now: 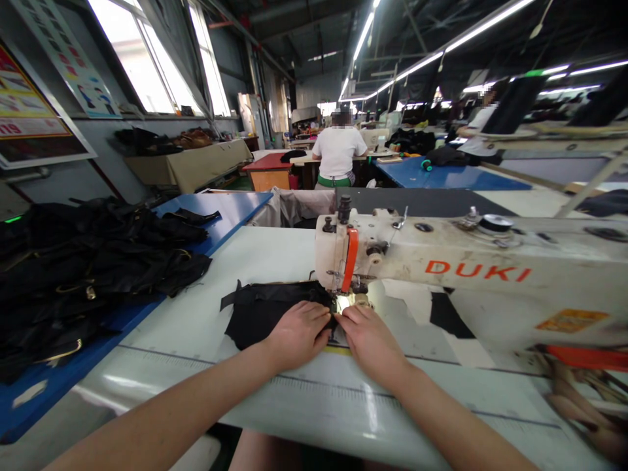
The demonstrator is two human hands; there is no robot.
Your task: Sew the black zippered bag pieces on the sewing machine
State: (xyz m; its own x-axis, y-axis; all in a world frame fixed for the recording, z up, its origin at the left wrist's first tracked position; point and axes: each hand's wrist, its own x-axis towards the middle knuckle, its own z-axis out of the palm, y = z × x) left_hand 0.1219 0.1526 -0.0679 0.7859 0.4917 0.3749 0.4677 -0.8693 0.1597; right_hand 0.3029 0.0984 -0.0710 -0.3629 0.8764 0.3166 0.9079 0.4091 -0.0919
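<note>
A black fabric piece (265, 313) with a strip along its upper edge lies on the pale sewing table, its right end at the needle area of a white sewing machine (471, 245). Over that right end is my left hand (301, 330), its fingers together and closed on the cloth. Just right of it, my right hand (369, 335) has its fingertips pinched at the cloth's edge, close below the lit presser foot. The two hands nearly touch. My fingers partly hide the cloth between them.
Black fabric pieces with zippers (93, 261) are heaped on a blue table (230, 212) at left. A black scrap (449, 315) and pale paper lie under the machine arm. A thread cone (515, 104) stands at upper right. A person in a white shirt (339, 152) sits ahead.
</note>
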